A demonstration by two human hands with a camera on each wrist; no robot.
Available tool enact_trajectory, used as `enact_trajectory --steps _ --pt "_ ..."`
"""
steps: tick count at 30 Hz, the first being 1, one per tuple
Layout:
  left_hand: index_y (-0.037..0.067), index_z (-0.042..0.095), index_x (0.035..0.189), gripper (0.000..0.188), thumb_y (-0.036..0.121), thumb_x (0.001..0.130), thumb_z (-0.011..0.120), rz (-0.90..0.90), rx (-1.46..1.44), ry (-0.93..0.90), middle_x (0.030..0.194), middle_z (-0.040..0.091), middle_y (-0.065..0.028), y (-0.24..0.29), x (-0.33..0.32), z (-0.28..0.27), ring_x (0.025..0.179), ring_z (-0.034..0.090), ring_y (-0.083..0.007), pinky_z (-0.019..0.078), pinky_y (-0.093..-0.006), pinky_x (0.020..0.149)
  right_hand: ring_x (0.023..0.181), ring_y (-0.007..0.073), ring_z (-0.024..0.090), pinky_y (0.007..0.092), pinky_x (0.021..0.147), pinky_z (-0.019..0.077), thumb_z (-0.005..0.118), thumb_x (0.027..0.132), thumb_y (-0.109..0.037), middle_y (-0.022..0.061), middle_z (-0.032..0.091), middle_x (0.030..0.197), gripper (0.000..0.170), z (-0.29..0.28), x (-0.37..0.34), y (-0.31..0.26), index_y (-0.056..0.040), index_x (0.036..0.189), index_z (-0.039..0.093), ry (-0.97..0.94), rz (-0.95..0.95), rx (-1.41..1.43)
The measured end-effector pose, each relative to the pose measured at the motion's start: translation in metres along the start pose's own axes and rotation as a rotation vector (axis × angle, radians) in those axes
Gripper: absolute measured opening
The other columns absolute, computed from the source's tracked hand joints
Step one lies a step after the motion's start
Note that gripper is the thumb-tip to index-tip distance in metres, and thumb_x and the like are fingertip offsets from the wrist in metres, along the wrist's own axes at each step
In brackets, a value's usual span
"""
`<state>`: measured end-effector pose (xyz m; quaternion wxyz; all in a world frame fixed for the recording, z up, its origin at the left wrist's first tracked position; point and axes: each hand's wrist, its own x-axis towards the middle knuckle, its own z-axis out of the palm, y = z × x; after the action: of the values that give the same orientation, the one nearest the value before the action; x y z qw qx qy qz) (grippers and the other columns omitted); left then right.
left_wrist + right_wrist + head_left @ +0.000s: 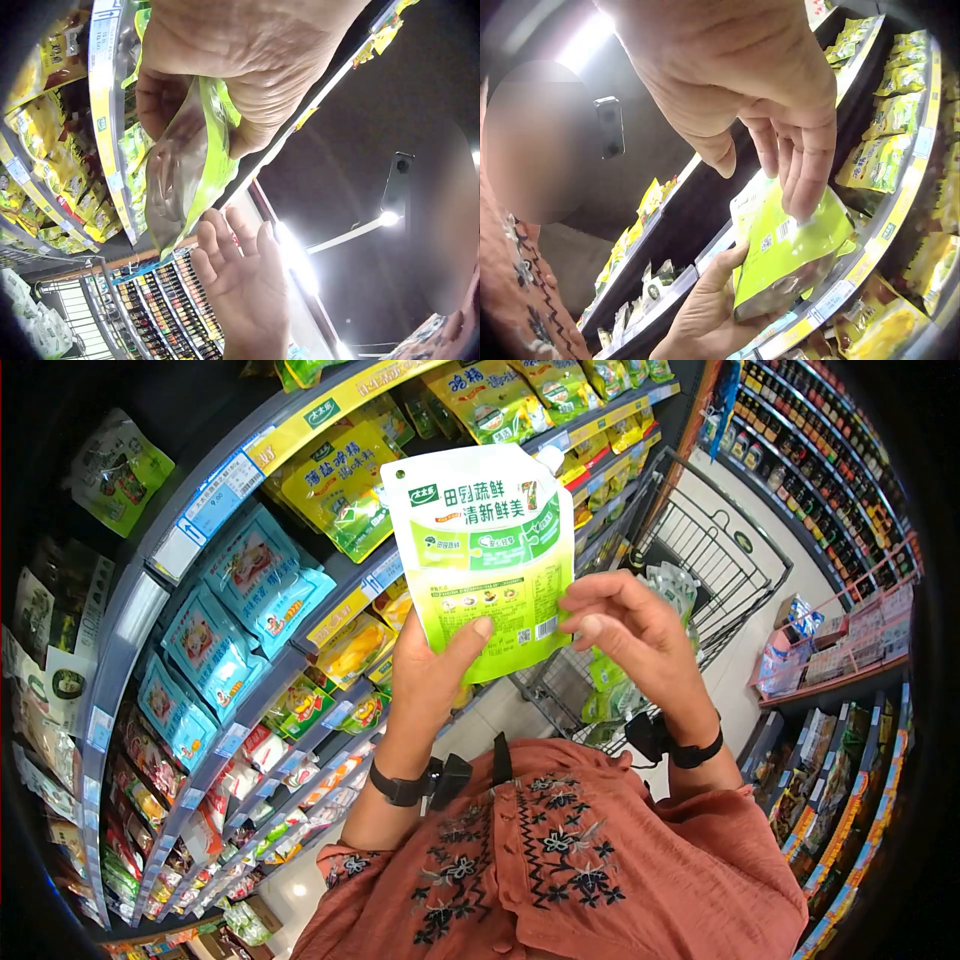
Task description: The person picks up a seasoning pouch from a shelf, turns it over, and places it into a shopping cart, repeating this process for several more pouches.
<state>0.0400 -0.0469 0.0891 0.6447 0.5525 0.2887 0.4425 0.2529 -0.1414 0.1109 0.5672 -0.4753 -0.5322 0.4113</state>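
Observation:
A green and white spouted seasoning pouch [490,550], with a white cap at its upper right corner, stands nearly upright before the chest, its printed panel facing the person. My left hand [432,665] grips its lower left side, thumb across the front. In the left wrist view, the same pouch [191,161] shows a clear, bulging base between thumb and fingers. Beside the lower right edge, my right hand [640,635] has loosely bent fingers and grips nothing. Those fingers [810,169] overlap the pouch [787,251] near its barcode in the right wrist view.
Curved shelves [255,455] at the left carry yellow seasoning bags [335,485] and blue packets [215,635]. A wire shopping cart [715,555] with green and white packages [610,685] stands ahead. Bottle shelves [830,450] line the far right, near a pink rack [840,645].

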Motion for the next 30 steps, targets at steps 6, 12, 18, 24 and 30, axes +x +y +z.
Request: enact_trajectory --steps 6,12,18,24,30 --pt "-0.001 0.054 0.129 0.042 0.012 0.092 0.07 0.254 0.231 0.058 0.117 0.067 -0.0103 0.006 -0.003 0.004 0.105 0.064 -0.0187 0.0511 -0.0324 0.091 0.127 0.0231 0.054 0.038 0.103 0.0474 0.068 0.095 -0.019 0.0118 0.053 0.138 0.056 0.019 0.003 -0.016 -0.0007 0.143 0.045 -0.032 0.026 -0.05" --pt "0.002 0.053 0.134 0.067 0.02 0.076 0.08 0.865 0.989 -0.013 0.129 0.058 -0.0175 0.037 -0.007 0.023 0.111 0.056 -0.0371 0.046 -0.0461 0.095 0.136 0.0247 0.045 0.0372 0.106 0.0462 0.085 0.08 -0.021 0.0125 0.04 0.15 0.092 0.036 0.007 -0.012 0.0003 0.151 0.031 -0.099 -0.247 0.139" --pt "0.004 0.059 0.13 0.054 0.026 0.083 0.074 0.857 0.997 -0.214 0.131 0.058 -0.0168 0.053 -0.013 0.022 0.111 0.057 -0.0348 0.0443 -0.044 0.098 0.118 0.0171 0.058 0.0334 0.1 0.0478 0.073 0.091 -0.019 0.0086 0.06 0.131 0.059 0.032 0.012 -0.023 0.0008 0.141 0.049 0.107 -0.05 0.261" --pt "0.001 0.056 0.128 0.048 0.028 0.092 0.071 0.608 0.661 0.02 0.123 0.062 -0.0151 0.069 0.01 -0.014 0.112 0.06 -0.0273 0.0475 -0.0382 0.096 0.107 0.0211 0.067 0.0361 0.094 0.0536 0.062 0.093 -0.014 0.0121 0.066 0.125 0.047 0.027 0.021 -0.031 0.0025 0.136 0.053 0.054 0.02 0.494" --pt "0.001 0.051 0.135 0.053 0.026 0.094 0.073 0.083 0.063 -0.189 0.123 0.063 -0.0075 0.07 0.003 -0.015 0.106 0.061 -0.0127 0.0512 -0.0278 0.09 0.109 0.0211 0.066 0.0362 0.094 0.0533 0.064 0.092 -0.015 0.0119 0.066 0.125 0.047 0.035 0.029 -0.032 0.0024 0.134 0.055 -0.085 0.071 0.478"
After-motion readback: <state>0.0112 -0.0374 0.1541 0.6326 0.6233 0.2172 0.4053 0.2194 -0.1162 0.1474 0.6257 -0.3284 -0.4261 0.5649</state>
